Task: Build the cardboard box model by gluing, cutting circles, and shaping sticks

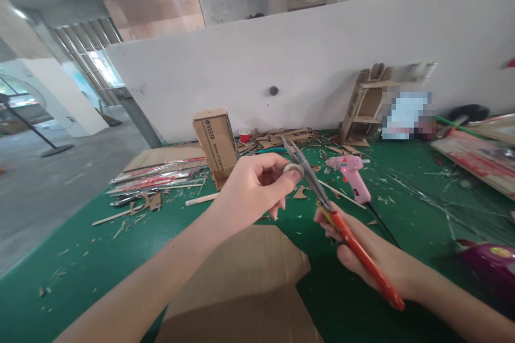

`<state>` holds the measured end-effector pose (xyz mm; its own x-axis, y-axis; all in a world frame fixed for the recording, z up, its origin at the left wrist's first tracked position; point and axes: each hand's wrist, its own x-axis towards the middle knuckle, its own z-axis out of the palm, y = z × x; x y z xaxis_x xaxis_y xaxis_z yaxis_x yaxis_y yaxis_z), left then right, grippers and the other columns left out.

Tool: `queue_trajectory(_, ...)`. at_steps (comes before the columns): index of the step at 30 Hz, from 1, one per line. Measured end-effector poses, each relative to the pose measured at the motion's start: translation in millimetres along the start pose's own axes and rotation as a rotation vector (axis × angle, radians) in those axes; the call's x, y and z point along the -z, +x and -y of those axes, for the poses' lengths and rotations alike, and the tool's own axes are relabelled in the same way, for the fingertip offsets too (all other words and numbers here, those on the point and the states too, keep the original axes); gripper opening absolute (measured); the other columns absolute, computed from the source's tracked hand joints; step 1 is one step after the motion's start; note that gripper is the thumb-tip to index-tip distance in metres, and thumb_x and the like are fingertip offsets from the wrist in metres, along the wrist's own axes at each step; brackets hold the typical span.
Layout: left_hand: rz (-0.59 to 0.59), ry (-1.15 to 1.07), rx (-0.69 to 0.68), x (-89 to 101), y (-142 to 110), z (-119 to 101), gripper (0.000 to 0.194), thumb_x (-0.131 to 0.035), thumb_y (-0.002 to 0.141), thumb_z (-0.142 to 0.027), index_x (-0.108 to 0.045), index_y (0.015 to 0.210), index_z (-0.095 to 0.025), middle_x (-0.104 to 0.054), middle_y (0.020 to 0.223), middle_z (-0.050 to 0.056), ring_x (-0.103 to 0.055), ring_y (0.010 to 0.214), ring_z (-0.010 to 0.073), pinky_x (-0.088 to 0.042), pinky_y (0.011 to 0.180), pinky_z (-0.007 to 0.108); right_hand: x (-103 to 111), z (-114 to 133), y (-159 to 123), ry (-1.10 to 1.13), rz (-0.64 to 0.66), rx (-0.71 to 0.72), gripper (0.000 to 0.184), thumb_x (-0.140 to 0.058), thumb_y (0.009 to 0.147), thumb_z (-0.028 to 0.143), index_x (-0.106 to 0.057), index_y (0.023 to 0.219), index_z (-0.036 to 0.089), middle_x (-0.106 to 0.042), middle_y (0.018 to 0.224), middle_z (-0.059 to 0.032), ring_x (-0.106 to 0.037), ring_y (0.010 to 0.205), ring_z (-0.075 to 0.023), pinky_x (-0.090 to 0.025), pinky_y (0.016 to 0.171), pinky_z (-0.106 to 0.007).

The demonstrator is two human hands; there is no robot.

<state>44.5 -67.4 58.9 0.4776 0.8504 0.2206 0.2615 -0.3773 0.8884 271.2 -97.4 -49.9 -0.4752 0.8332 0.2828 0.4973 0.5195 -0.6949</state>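
In front of me, my left hand pinches a small pale, rounded piece between thumb and fingers; its kind is unclear. My right hand grips scissors with long grey blades and red-orange handles. The blades are slightly parted and point away and to the left, right beside the pale piece. Below my hands lies a flat sheet of brown cardboard with a cut corner. Just beyond my right hand, a pink glue gun rests on the green table.
A cardboard box stands upright at the back. Cardboard scraps and a red spool lie near the white partition. A small cardboard shelf stands at right. Plastic-wrapped strips lie left, a purple object right.
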Motion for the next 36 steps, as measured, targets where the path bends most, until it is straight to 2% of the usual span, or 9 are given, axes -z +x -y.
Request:
queue_trajectory(6, -0.042, 0.115, -0.046, -0.6, -2, 1, 0.021, -0.05, 0.088, -0.034, -0.057, 0.077, -0.018, -0.048, 0.053, -0.005, -0.048, 0.044, 0.0057, -0.04, 0.041, 0.014, 2, 3, 0, -0.039, 0.054, -0.012, 0.039, -0.04, 0.087, 0.056, -0.051, 0.105, 0.023, -0.055, 0.089, -0.0055, -0.053, 0.073, -0.0184, -0.049, 0.06, -0.03)
queue_trajectory(13, -0.055, 0.182, -0.072, -1.2, -4, -1, 0.02, -0.051, 0.088, -0.032, -0.057, 0.076, -0.018, -0.049, 0.055, -0.004, -0.049, 0.044, 0.0059, -0.041, 0.041, 0.015, -4, 0, 1, -0.04, 0.033, -0.099, 0.028, -0.041, 0.089, 0.048, -0.049, 0.09, 0.022, -0.054, 0.087, -0.0043, -0.05, 0.07, -0.016, -0.048, 0.062, -0.031)
queue_trajectory(20, -0.005, 0.116, -0.043, -4.3, -3, 1, 0.024, -0.05, 0.088, -0.033, -0.054, 0.072, -0.017, -0.048, 0.054, -0.004, -0.049, 0.043, 0.0057, -0.04, 0.04, 0.014, -3, 10, 14, -0.068, 0.059, -0.101, 0.022, -0.043, 0.089, 0.036, -0.034, 0.074, 0.022, -0.042, 0.067, 0.0026, -0.035, 0.055, -0.0105, -0.034, 0.048, -0.024)
queue_trajectory(25, -0.046, 0.02, 0.016, -3.8, 1, 2, 0.023, -0.052, 0.088, -0.036, -0.055, 0.075, -0.017, -0.051, 0.052, -0.004, -0.049, 0.041, 0.0054, -0.042, 0.041, 0.015, -6, 5, 10, 0.032, 0.046, -0.15, 0.02, -0.042, 0.09, 0.038, -0.036, 0.08, 0.022, -0.04, 0.066, 0.0038, -0.034, 0.053, -0.0104, -0.032, 0.046, -0.023)
queue_trajectory(28, -0.092, -0.025, 0.012, -3.4, 2, 1, 0.023, -0.054, 0.087, -0.036, -0.056, 0.077, -0.016, -0.052, 0.051, -0.004, -0.049, 0.041, 0.0051, -0.043, 0.041, 0.014, -8, -1, 3, 0.085, 0.002, -0.121, 0.02, -0.043, 0.089, 0.042, -0.041, 0.087, 0.022, -0.045, 0.07, 0.0017, -0.04, 0.056, -0.0118, -0.038, 0.048, -0.024)
queue_trajectory(31, -0.122, -0.06, -0.006, -3.9, 3, 1, 0.019, -0.056, 0.086, -0.033, -0.058, 0.081, -0.015, -0.053, 0.053, -0.004, -0.05, 0.042, 0.0047, -0.044, 0.041, 0.013, -6, 0, 1, 0.025, -0.031, -0.064, 0.023, -0.046, 0.087, 0.045, -0.046, 0.092, 0.022, -0.051, 0.078, -0.0018, -0.048, 0.064, -0.0148, -0.044, 0.054, -0.027)
queue_trajectory(36, -0.141, -0.051, -0.009, -4.8, 2, 0, 0.016, -0.057, 0.085, -0.03, -0.059, 0.081, -0.015, -0.052, 0.053, -0.004, -0.049, 0.042, 0.0045, -0.044, 0.04, 0.013, -1, 9, 3, -0.013, -0.024, -0.069, 0.029, -0.047, 0.086, 0.047, -0.05, 0.102, 0.023, -0.055, 0.079, -0.0035, -0.052, 0.067, -0.0172, -0.046, 0.053, -0.028)
